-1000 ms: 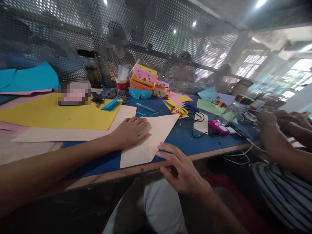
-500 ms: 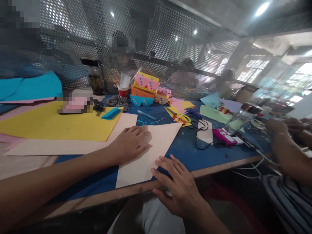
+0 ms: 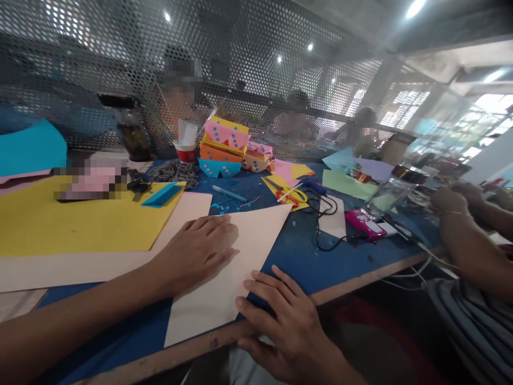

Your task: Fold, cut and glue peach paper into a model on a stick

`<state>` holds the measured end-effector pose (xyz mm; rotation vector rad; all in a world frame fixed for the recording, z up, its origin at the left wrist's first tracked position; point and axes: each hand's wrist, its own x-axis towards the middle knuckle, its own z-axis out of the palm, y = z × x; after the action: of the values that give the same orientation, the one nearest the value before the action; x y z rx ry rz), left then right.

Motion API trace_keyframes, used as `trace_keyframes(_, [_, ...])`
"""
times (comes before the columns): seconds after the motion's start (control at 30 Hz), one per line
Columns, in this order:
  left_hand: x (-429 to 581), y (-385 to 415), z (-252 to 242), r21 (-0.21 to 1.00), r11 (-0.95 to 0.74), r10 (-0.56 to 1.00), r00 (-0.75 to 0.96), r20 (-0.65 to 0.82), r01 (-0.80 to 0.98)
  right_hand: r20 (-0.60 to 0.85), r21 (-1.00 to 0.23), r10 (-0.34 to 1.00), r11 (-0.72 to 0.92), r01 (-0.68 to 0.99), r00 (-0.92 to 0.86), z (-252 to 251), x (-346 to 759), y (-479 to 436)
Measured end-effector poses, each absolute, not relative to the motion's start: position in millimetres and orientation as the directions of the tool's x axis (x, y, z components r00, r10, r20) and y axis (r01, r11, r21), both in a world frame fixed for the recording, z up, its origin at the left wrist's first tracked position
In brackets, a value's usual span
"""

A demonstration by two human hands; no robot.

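A pale cream sheet of paper (image 3: 240, 256) lies on the blue tabletop (image 3: 304, 256), with one corner at the table's front edge. My left hand (image 3: 200, 251) rests flat on it, palm down, fingers stretched out. At the sheet's right edge is my right hand (image 3: 280, 315), its fingers spread and the fingertips touching the paper's border. Neither hand grips anything. Left of the sheet, a larger yellow sheet (image 3: 116, 224) lies over more pale paper, with a folded blue strip (image 3: 162, 195) on its corner.
Behind the paper are a light-blue pen (image 3: 229, 193), yellow-handled scissors (image 3: 294, 195), decorated paper pieces (image 3: 224, 144) and a red-and-white cup (image 3: 186, 149). To the right, a glass jar (image 3: 387, 195) stands by a pink device (image 3: 365, 224) with black cable. Another person's arm (image 3: 468, 246) is farther right.
The view has shifted slightly, so most things appear farther left. Both hands keep much the same pose on the pale sheet.
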<state>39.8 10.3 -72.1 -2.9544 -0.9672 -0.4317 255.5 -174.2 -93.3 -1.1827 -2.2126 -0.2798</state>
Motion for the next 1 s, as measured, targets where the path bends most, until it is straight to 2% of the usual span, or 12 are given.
trace_keyframes(0.17, [37.2, 16.4, -70.8, 0.117, -0.812, 0.582, 0.774, 0.249, 0.572, 0.611, -0.099, 0.675, 0.584, 0.806, -0.414, -94.6, 256.0, -176.8])
trace_keyframes(0.63, [29.0, 23.3, -57.3, 0.387, -0.715, 0.695, 0.651, 0.305, 0.583, 0.715, -0.127, 0.628, 0.55, 0.826, -0.307, -98.2, 255.4, -190.9])
trace_keyframes(0.83, [28.6, 23.9, -53.3, 0.538, -0.615, 0.772, 0.58, 0.26, 0.576, 0.78, -0.142, 0.583, 0.52, 0.842, -0.229, -108.3, 261.2, -192.9])
trace_keyframes(1.0, [28.4, 21.7, -45.0, 0.701, -0.503, 0.829, 0.511, 0.226, 0.506, 0.861, -0.233, 0.503, 0.527, 0.818, -0.079, -103.8, 270.3, -188.1])
